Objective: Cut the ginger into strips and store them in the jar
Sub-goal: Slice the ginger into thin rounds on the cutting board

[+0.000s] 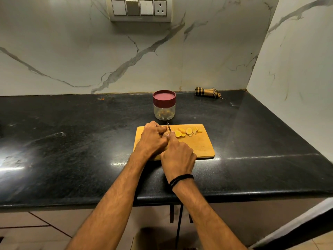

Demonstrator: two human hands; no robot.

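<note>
ginger piece on the cutting board, mostly hidden, gripped under the curled fingers of the left hand. ginger slices in a row just right of it. knife clenched in the right hand, blade at the piece. lidded jar just behind the board on the black counter. checked cloth by the wall.

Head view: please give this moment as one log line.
left hand: holds ginger | right hand: grips knife | slices: on board | jar: lid on
</note>
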